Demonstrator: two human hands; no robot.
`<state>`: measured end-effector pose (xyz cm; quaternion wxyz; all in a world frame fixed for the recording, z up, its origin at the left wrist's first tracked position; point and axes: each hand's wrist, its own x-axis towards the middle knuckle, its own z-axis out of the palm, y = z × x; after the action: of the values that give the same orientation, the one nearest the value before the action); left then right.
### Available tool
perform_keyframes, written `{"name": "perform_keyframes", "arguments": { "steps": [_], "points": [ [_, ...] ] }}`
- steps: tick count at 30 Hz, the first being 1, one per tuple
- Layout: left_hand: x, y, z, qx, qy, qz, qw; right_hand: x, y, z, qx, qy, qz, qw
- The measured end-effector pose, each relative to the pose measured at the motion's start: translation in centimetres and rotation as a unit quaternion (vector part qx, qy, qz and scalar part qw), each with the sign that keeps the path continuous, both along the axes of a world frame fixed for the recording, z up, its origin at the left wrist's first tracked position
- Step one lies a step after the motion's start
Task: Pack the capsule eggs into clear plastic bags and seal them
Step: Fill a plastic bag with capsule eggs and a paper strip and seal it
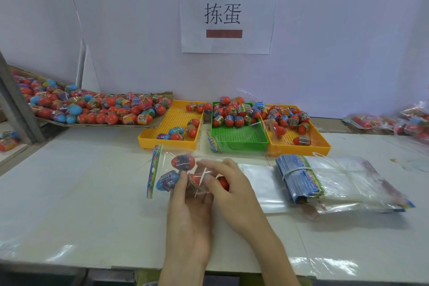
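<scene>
Head view shows the left hand [190,202] and right hand [228,187] both gripping a clear plastic bag [162,169] with capsule eggs [182,161] inside, near the table's [92,204] middle. Behind it sit three trays [240,139] of eggs. A bundle of empty bags [325,181] lies toward the right edge.

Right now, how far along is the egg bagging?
Done: filled bags lie piled at far right. In hand: both hands, left hand and right hand, hold a clear bag with several capsule eggs inside; I can't tell if it is sealed. Left: loose eggs in the cardboard tray, the three plastic trays, and a stack of empty bags.
</scene>
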<state>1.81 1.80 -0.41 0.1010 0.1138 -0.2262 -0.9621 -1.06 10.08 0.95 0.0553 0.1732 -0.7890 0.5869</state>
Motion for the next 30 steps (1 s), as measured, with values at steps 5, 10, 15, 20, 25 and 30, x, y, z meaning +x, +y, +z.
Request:
{"name": "perform_keyframes", "arguments": {
  "steps": [5, 10, 15, 20, 25, 30],
  "points": [
    [0.0, 0.2, 0.5, -0.023, -0.015, 0.037, 0.999, 0.5, 0.4, 0.1, -0.058, -0.02, -0.019, 0.998],
    [0.1, 0.2, 0.8, -0.02, -0.027, 0.06, 0.998, 0.3, 0.6, -0.2, -0.096, -0.019, -0.044, 0.994],
    [0.0, 0.1, 0.8, -0.006, -0.022, 0.076, 0.997, 0.0, 1.0, 0.3, -0.182, 0.052, -0.162, 0.969],
    [0.1, 0.1, 0.6, 0.005, -0.012, 0.088, 0.996, 0.3, 1.1, 0.6, -0.159, 0.11, -0.151, 0.969],
    [0.1, 0.0, 0.4, -0.002, -0.006, 0.078, 0.997, 0.1, 0.5, 0.4, -0.106, 0.095, -0.114, 0.983],
    [0.1, -0.1, 0.3, -0.025, 0.006, 0.057, 0.998, -0.2, 0.3, 0.0, -0.068, 0.059, -0.137, 0.987]
  ]
}}
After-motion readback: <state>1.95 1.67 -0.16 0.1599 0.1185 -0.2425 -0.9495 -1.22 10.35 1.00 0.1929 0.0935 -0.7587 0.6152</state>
